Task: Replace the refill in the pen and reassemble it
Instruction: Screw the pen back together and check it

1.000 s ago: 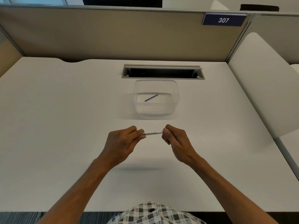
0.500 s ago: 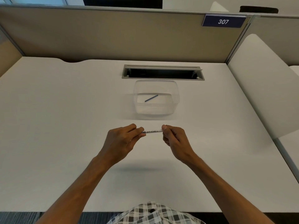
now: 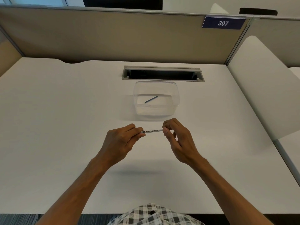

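The left hand (image 3: 121, 143) pinches the left end of the whiteboard marker (image 3: 151, 131) between thumb and curled fingers. The right hand (image 3: 179, 140) pinches the right end with thumb and forefinger, its other fingers loosely bent. The marker is white with black print, held level above the white desk (image 3: 56, 127). Behind it, a thin dark refill (image 3: 151, 99) lies slanted inside a clear plastic container (image 3: 176, 101).

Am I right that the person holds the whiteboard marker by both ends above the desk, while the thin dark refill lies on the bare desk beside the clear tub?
Not quite. In the head view the refill lies inside the clear tub, not beside it. The rest holds: the left hand and right hand pinch the whiteboard marker by its ends above the desk.
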A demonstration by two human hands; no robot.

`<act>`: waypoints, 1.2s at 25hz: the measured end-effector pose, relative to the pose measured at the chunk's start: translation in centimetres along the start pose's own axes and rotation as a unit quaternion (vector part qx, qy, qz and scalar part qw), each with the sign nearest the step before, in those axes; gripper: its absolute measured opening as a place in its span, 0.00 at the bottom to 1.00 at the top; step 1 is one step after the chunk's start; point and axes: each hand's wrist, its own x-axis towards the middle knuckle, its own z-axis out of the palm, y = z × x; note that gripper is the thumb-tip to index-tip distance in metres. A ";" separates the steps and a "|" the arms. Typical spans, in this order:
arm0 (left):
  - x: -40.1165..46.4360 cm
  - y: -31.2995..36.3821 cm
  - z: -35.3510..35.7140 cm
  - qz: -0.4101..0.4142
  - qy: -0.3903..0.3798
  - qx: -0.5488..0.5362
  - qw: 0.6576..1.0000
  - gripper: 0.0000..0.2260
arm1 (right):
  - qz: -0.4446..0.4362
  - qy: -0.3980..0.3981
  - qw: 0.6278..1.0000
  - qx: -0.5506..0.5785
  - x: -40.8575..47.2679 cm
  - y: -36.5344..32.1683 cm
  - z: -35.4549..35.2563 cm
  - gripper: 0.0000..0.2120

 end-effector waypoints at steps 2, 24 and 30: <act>0.0 0.0 -0.1 -0.001 0.000 -0.007 1.000 0.10 | -0.001 -0.003 1.000 0.007 0.0 0.0 -0.1 0.09; 0.3 0.0 -1.0 0.045 0.019 0.039 0.998 0.11 | 0.079 0.011 0.988 0.134 0.6 -1.6 0.6 0.18; 0.5 -0.3 -1.0 -0.011 0.004 -0.023 1.000 0.11 | -0.005 0.007 1.000 0.000 0.4 -0.9 0.0 0.12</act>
